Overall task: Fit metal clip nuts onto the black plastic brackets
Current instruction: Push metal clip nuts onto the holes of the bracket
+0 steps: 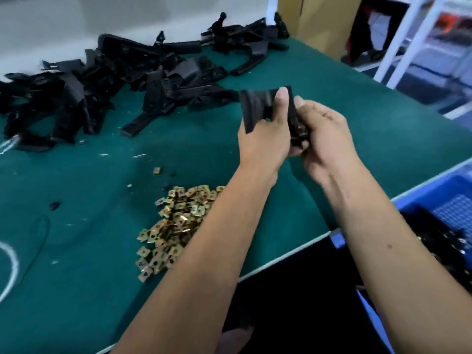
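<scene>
While both hands grip 1 black bracket above the worktop, left hand should steady it; right hand fingers press the clip squarely; clip itself hidden.

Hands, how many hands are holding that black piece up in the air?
2. The left hand grips the black bracket from the left; the right hand holds its right side. A clip nut between them may be hidden.

1. Both bare forearms reach up from the lower frame toward its centre.
2. The left hand is curled, thumb raised.
3. The right hand is curled just beside it, fingers gripping.
</scene>
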{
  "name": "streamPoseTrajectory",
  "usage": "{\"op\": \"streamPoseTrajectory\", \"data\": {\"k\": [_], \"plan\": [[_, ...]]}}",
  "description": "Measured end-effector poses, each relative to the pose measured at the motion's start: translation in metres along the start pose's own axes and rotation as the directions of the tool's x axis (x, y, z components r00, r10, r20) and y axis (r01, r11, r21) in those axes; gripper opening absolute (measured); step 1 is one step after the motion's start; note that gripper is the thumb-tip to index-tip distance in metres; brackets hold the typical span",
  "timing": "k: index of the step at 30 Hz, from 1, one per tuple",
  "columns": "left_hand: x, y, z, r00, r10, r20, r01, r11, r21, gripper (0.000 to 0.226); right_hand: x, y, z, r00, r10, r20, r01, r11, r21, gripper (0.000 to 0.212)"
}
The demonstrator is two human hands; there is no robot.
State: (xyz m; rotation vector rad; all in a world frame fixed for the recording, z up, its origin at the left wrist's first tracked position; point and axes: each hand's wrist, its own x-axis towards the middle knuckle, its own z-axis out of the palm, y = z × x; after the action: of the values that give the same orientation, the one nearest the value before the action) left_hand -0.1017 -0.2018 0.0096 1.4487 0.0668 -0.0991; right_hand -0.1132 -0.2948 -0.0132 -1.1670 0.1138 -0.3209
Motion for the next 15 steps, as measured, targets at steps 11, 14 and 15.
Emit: {"op": "streamPoseTrajectory", "data": {"k": [11, 14, 15], "plan": [[-0.114, -0.07, 0.203, 0.723, 0.173, 0.669, -0.602, 0.635, 0.485, 0.02, -0.117, -0.059, -0.25, 0.899, 0.144, -0.414, -0.118, 0.989, 0.088, 0.026], [-0.134, -0.105, 0.216, 0.585, 0.067, 0.808, -0.699, 0.547, 0.461, 0.013, -0.155, -0.038, -0.299, 0.836, 0.289, -0.466, -0.132, 0.931, 0.341, 0.023], [-0.137, -0.121, 0.218, 0.56, 0.025, 0.828, -0.707, 0.536, 0.462, 0.012, -0.164, -0.027, -0.31, 0.795, 0.352, -0.494, -0.138, 0.898, 0.418, 0.023]]}}
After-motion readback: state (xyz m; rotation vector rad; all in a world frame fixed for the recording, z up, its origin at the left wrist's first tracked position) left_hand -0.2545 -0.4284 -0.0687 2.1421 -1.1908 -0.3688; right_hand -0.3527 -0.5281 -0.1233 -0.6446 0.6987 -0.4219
